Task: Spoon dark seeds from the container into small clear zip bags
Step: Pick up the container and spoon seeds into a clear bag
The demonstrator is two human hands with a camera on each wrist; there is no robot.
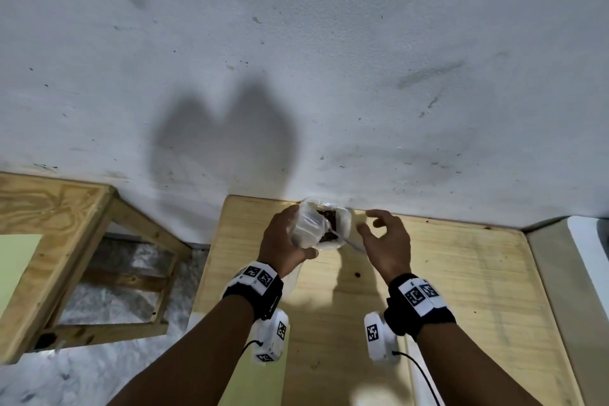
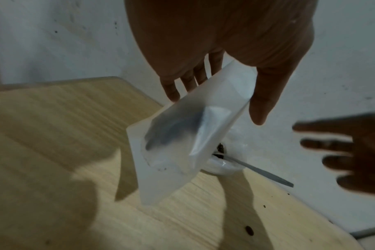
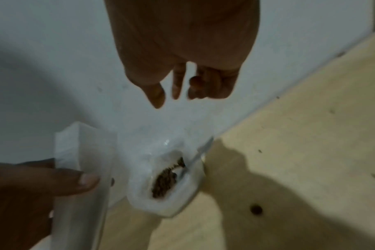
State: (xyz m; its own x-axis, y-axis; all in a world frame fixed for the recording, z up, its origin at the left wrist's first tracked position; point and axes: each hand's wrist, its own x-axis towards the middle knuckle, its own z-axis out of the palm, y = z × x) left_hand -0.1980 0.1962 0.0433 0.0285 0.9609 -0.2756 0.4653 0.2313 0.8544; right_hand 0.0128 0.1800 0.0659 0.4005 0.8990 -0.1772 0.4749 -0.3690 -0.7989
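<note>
Container [image 3: 167, 182]: round, white plastic, at the bench's far edge by the wall; holds dark brown seeds [image 3: 164, 183].
Spoon [image 2: 259, 171]: thin metal, bowl in the seeds, handle leaning out over the rim.
Zip bag [image 2: 182, 140]: clear, soft film; pinched by left hand [image 1: 283, 241] beside container; dark contents blurred.
Right hand [image 1: 385, 241]: fingers loosely spread, empty, just above spoon handle.
Bench [image 1: 445, 273]: pale wood grain.

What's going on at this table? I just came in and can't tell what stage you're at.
A person is bagging seeds at a wooden table against a wall. The left hand holds a small clear zip bag. The right hand holds nothing and hovers by the spoon, whose bowl sits in the container of dark seeds. A dark smudge shows through the bag, but blur hides whether that is seeds.
</note>
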